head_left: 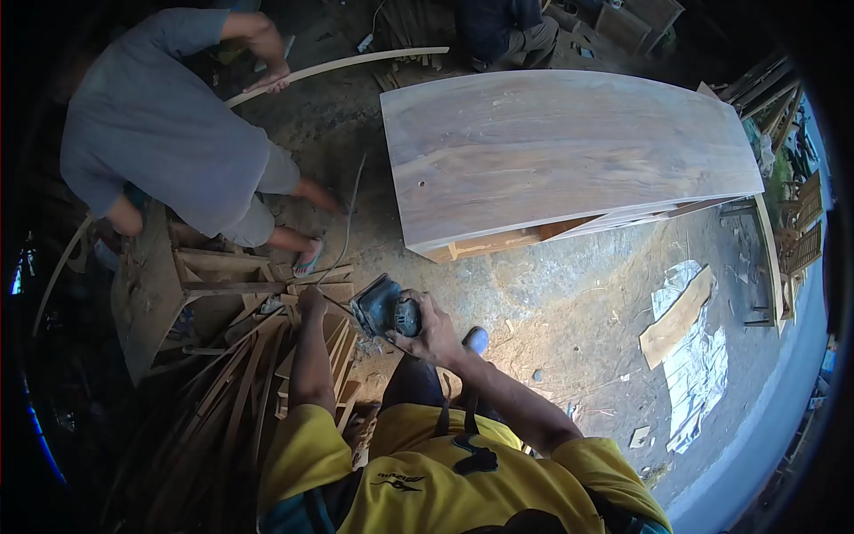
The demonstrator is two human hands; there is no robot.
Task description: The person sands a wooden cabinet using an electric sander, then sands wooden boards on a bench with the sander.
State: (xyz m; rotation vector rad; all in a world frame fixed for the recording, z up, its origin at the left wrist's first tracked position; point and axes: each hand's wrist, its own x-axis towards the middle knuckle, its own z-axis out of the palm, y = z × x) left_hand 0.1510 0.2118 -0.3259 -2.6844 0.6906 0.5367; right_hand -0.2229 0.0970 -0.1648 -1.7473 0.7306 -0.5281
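Observation:
My right hand [434, 334] is wrapped round the body of a dark blue power sander [381, 304], held in front of my waist with its flat pad turned to the left. My left hand [311, 303] is closed beside it, above a pile of wood strips. A grey power cord [353, 206] curves down from the floor to that hand, and its fingers seem to grip it, though they are small and dark here. Beyond the sander stands a large wooden cabinet [569, 147] with a broad pale panel on top and an open lower side.
Wood strips [240, 392] are heaped at my left, by a wooden frame [222, 267]. A person in grey [169, 142] bends there, holding a long curved strip [356, 60]. Another person [511, 36] sits at the back. A board [678, 316] lies on a silvery sheet [698, 383] at right.

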